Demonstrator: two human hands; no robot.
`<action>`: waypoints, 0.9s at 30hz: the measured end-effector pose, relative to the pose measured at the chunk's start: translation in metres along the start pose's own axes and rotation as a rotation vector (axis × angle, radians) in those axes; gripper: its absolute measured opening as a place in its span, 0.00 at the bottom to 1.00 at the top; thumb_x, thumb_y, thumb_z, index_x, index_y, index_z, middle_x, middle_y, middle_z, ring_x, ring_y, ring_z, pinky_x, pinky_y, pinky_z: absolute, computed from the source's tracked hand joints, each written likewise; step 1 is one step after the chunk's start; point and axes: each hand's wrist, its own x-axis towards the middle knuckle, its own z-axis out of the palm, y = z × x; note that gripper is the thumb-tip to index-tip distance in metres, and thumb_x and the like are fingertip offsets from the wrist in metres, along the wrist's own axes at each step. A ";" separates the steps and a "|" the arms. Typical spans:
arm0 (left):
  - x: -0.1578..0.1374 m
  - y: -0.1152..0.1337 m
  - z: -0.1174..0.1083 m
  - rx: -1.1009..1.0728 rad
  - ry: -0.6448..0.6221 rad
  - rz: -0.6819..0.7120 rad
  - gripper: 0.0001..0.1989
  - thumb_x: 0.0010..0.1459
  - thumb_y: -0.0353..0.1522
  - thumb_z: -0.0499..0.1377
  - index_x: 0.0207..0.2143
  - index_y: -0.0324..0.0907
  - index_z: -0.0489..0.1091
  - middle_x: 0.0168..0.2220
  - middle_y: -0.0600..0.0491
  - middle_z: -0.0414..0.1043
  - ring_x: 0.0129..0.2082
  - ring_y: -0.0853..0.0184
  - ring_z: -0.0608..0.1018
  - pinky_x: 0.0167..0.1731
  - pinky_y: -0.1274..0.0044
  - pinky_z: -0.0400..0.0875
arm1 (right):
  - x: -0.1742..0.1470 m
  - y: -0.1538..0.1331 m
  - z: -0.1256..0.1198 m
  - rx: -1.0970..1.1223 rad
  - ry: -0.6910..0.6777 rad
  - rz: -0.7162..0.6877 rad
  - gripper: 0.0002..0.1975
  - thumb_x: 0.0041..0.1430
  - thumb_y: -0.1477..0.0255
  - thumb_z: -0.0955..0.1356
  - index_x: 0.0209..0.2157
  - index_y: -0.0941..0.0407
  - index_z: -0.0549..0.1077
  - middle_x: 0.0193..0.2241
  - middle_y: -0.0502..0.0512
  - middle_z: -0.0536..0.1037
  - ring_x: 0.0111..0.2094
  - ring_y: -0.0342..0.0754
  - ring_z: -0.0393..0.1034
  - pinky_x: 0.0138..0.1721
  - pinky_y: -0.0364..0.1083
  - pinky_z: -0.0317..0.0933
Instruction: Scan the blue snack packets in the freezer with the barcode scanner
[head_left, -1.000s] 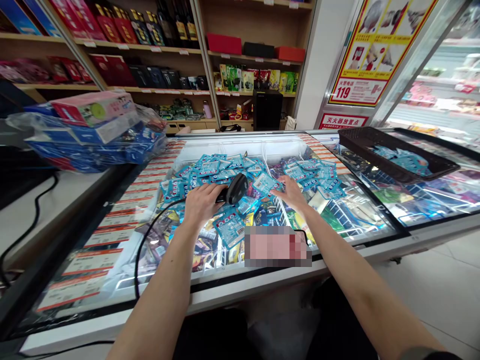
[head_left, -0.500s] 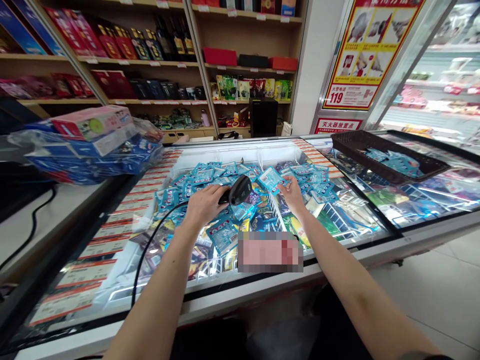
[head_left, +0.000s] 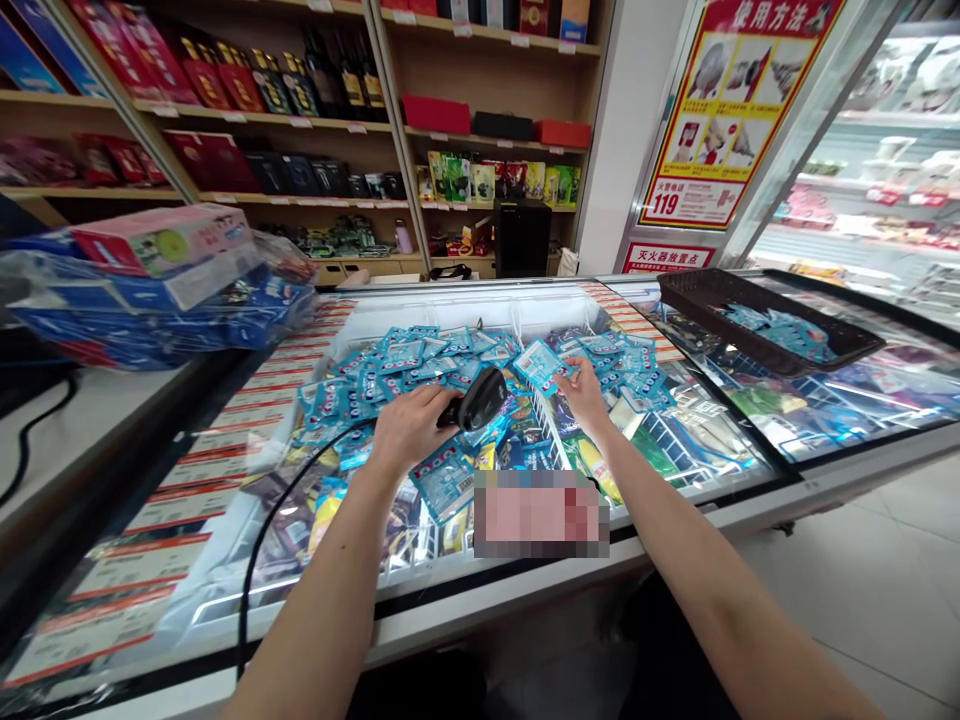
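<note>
My left hand (head_left: pixel 412 425) is closed around the handle of a black barcode scanner (head_left: pixel 484 398), whose head tilts toward the right. A black cable (head_left: pixel 277 500) runs from it down to the lower left. Between the thumb and fingers of my right hand (head_left: pixel 583 390) is the corner of a flat blue packet (head_left: pixel 538 365) with a white printed label facing up. The scanner head and this packet are apart, a short gap between them. Under both hands lie many similar blue packets (head_left: pixel 401 357) in a loose pile on the glass-topped freezer (head_left: pixel 442 290). Another blue packet (head_left: pixel 448 483) lies nearer me.
A dark brown tray (head_left: pixel 810 355) with several blue packets stands on the right. Plastic-wrapped boxes (head_left: pixel 169 285) sit at the left. A blurred pink object (head_left: pixel 540 513) is at the freezer's front edge. Shelves (head_left: pixel 315 205) of goods rise behind.
The view has shifted slightly. My left hand and the scanner sit a little lower; my right hand still holds the same packet in almost the same spot.
</note>
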 end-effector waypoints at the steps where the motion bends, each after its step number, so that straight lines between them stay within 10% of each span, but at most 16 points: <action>1: 0.000 0.000 0.000 0.008 -0.001 0.008 0.17 0.57 0.40 0.55 0.46 0.43 0.69 0.41 0.49 0.75 0.41 0.59 0.76 0.37 0.71 0.68 | 0.000 -0.001 0.000 0.002 -0.001 0.001 0.18 0.53 0.61 0.66 0.43 0.52 0.60 0.22 0.42 0.55 0.22 0.42 0.59 0.28 0.44 0.63; 27: 0.000 0.000 0.000 -0.027 -0.022 0.010 0.19 0.57 0.43 0.54 0.46 0.43 0.70 0.42 0.49 0.75 0.43 0.59 0.76 0.37 0.71 0.69 | -0.002 0.001 -0.002 -0.078 -0.002 -0.034 0.18 0.54 0.60 0.66 0.44 0.51 0.61 0.22 0.42 0.55 0.23 0.43 0.58 0.30 0.45 0.61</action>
